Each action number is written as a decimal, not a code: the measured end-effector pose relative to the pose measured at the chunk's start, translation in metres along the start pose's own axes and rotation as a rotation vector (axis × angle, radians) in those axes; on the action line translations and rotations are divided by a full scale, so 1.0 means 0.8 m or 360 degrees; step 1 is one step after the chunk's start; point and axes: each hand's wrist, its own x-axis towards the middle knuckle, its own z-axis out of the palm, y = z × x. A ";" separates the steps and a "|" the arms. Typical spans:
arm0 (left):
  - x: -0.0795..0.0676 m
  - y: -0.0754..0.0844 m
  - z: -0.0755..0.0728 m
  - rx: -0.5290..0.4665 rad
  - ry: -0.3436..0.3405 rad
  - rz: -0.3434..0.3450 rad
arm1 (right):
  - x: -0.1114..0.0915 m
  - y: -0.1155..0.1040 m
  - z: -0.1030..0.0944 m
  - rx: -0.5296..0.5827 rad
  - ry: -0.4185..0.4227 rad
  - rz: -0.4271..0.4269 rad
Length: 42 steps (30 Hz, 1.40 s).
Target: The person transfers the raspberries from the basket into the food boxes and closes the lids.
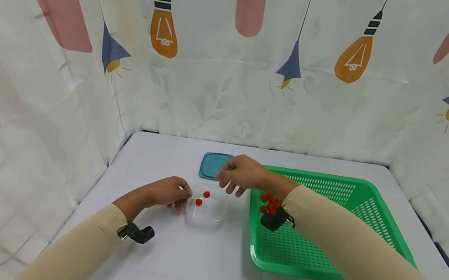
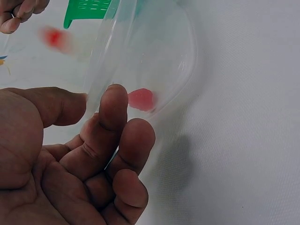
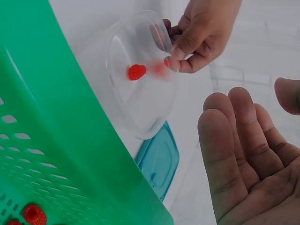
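My left hand (image 1: 172,192) pinches the rim of a clear plastic container (image 1: 211,213) between thumb and fingers. One red raspberry (image 3: 136,72) lies inside it; a second raspberry (image 2: 56,38) is blurred by motion in both wrist views. Over the container's far right side is my right hand (image 1: 241,175), its fingers loosely spread with nothing between them, as the right wrist view also shows. More raspberries (image 1: 270,203) lie in a green perforated basket (image 1: 298,256), partly hidden by my right forearm.
A teal lid (image 1: 214,164) lies flat on the white-covered table (image 1: 168,254) behind the container. The basket stands to the right, its left wall close to the container. A patterned curtain (image 1: 238,99) hangs around the table.
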 end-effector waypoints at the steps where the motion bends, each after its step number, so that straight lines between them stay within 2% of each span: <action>1: 0.000 0.000 0.000 -0.0003 0.0001 0.0004 | 0.000 0.000 0.000 -0.0003 0.0005 0.0001; 13: -0.001 0.003 0.002 -0.0003 0.0009 -0.0030 | -0.015 0.017 -0.021 0.0004 0.0078 0.0032; 26: -0.002 0.003 0.003 0.0002 0.0011 -0.0018 | -0.041 0.048 -0.053 0.0054 0.0123 0.0066; 42: 0.004 -0.002 0.003 -0.0011 0.0017 -0.0035 | -0.074 0.095 -0.077 0.0067 0.0148 0.0116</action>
